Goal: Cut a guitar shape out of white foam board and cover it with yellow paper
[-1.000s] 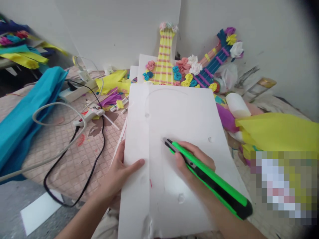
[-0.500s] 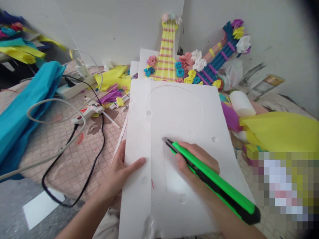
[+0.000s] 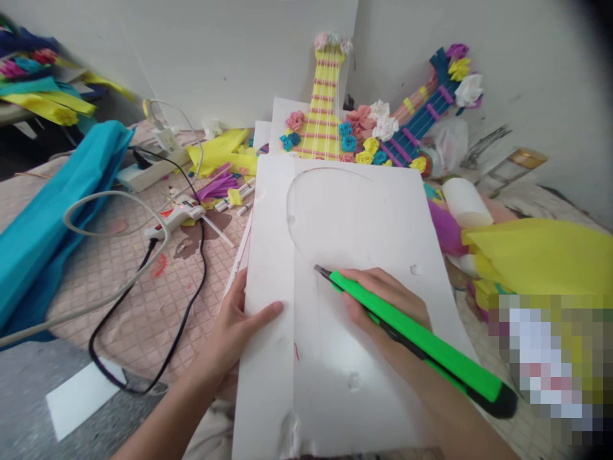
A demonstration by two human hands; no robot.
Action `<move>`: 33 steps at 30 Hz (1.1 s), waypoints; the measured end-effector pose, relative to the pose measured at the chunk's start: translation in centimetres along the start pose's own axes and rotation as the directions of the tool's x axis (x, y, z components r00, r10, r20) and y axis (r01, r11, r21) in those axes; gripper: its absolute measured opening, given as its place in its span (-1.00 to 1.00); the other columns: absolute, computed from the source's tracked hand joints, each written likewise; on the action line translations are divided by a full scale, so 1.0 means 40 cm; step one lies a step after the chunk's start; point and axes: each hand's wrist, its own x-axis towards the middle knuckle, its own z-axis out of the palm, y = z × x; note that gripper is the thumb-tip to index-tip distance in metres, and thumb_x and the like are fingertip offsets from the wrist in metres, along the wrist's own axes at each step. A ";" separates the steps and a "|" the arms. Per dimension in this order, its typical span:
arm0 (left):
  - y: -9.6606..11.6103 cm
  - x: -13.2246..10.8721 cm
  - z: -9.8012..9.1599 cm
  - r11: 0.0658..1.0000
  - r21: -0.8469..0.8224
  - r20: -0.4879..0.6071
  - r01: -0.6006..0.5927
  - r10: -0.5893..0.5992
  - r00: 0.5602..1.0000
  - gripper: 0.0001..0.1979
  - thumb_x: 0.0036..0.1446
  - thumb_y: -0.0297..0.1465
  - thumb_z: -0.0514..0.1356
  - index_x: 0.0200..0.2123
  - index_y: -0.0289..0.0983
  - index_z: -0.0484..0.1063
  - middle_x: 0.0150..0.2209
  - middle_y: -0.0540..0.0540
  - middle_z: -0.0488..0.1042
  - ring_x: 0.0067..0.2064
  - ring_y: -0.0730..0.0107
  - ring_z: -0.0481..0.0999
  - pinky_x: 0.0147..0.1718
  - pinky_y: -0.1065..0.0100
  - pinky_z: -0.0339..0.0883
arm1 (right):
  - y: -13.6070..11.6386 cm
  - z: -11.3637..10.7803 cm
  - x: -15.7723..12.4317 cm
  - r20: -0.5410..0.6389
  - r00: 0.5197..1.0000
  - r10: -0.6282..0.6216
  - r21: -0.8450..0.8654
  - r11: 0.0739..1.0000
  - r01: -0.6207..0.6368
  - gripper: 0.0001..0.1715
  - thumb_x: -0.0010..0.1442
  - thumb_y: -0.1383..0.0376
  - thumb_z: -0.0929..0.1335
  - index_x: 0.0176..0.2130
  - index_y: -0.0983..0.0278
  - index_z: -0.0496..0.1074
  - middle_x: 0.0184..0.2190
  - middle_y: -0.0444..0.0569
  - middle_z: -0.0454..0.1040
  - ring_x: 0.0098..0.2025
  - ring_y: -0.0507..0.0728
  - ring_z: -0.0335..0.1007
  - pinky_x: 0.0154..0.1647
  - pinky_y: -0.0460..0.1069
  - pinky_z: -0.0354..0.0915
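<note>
My right hand (image 3: 387, 303) grips a green and black utility knife (image 3: 416, 342). The blade tip touches a white foam board (image 3: 354, 217), at the top of a thin straight line. A curved line runs over the board's upper part and down its left side. My left hand (image 3: 246, 322) clasps the board's left edge, thumb on top and fingers going underneath. A crease or seam runs lengthwise near that edge, and small dents mark the surface.
Behind the board stand a yellow paper guitar (image 3: 323, 108) and a blue one (image 3: 421, 121), both with paper flowers. Left lie a glue gun (image 3: 175, 220), looping cables, a power strip (image 3: 151, 169) and blue crepe paper (image 3: 62, 211). A white roll (image 3: 464, 201) and yellow paper (image 3: 536, 252) lie right.
The view has shifted slightly. The knife's handle has swung a little to the right and up, while its tip stays near the same spot on the board. My left hand keeps its hold.
</note>
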 end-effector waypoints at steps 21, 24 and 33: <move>0.004 0.006 -0.005 0.999 -0.019 0.015 0.048 -0.047 0.999 -0.30 -0.10 -0.34 0.37 0.10 -0.04 0.15 -0.04 -0.07 0.46 -0.18 0.12 0.56 -0.36 0.27 0.54 | -0.011 -0.001 0.116 0.043 0.995 0.089 0.098 0.991 -0.093 -0.74 0.13 0.14 0.36 -0.15 0.13 0.48 -0.20 -0.11 0.49 -0.15 0.08 0.42 -0.24 -0.08 0.34; 0.004 0.008 -0.008 0.999 -0.004 0.020 0.037 -0.037 0.999 -0.32 -0.10 -0.34 0.37 0.08 -0.04 0.16 -0.03 -0.05 0.46 -0.16 0.16 0.56 -0.30 0.27 0.53 | -0.012 0.004 0.125 0.071 0.994 0.081 0.100 0.991 -0.088 -0.73 0.13 0.12 0.36 -0.15 0.12 0.49 -0.20 -0.11 0.49 -0.14 0.09 0.42 -0.21 -0.08 0.34; 0.008 0.000 -0.001 0.999 -0.025 0.012 0.037 -0.036 0.999 -0.31 -0.11 -0.33 0.37 0.09 -0.07 0.16 -0.03 -0.09 0.47 -0.14 0.12 0.55 -0.31 0.26 0.53 | -0.014 0.006 0.137 0.120 0.990 0.078 0.054 0.995 -0.085 -0.71 0.14 0.10 0.34 -0.13 0.10 0.47 -0.18 -0.12 0.50 -0.08 0.12 0.41 -0.16 -0.05 0.36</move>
